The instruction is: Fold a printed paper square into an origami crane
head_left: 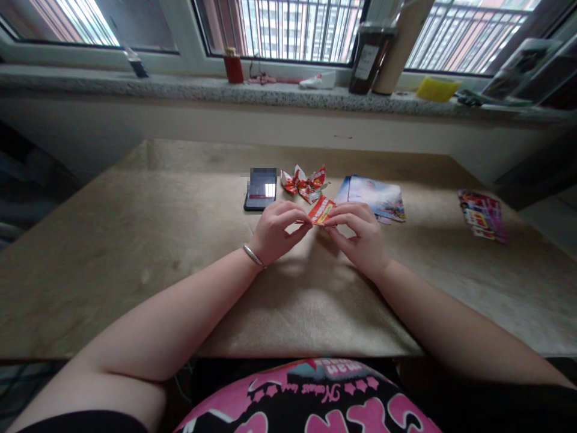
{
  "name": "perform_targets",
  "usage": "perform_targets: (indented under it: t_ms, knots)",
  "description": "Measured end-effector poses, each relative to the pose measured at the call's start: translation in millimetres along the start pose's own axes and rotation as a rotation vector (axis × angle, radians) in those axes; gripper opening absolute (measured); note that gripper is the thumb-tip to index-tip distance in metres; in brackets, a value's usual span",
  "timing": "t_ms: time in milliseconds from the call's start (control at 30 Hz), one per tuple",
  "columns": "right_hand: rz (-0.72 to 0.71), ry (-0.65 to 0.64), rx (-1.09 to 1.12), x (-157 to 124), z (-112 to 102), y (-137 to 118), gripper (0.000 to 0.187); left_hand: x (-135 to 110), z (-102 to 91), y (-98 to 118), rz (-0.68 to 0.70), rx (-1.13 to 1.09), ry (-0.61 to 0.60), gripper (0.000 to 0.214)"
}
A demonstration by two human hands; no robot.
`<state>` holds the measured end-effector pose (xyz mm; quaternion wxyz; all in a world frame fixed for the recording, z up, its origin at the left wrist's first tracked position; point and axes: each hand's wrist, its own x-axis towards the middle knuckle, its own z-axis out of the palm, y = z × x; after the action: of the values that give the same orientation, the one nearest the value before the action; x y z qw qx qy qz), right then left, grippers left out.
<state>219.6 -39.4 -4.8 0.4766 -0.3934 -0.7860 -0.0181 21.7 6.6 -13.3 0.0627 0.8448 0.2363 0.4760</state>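
Between my two hands is a small piece of red printed paper with white and yellow markings. My left hand pinches its near left edge between thumb and fingers. On the other side, my right hand grips the near right edge the same way. Just beyond the paper lies a folded red-and-white paper shape with several pointed petals. A dark phone rests to the left of it, close to my left hand. Past my right hand are some bluish printed sheets, stacked and overlapping.
A fan of colourful printed cards lies at the right of the table. Along the stone windowsill stand a red bottle, a dark lidded container, a cardboard tube and a yellow item.
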Motion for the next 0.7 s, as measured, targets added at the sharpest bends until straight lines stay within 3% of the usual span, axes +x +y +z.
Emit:
perform_targets:
  t_ms: [300,700]
  knots:
    - [-0.018,0.004,-0.001,1.1,0.2,-1.7,0.009,0.3,-1.2,1.5,0.002,0.090,-0.023,0.019]
    - [-0.074,0.019,-0.007,1.6,-0.9,1.0,0.009,0.8,-2.1,-0.2,0.132,0.140,0.006,0.008]
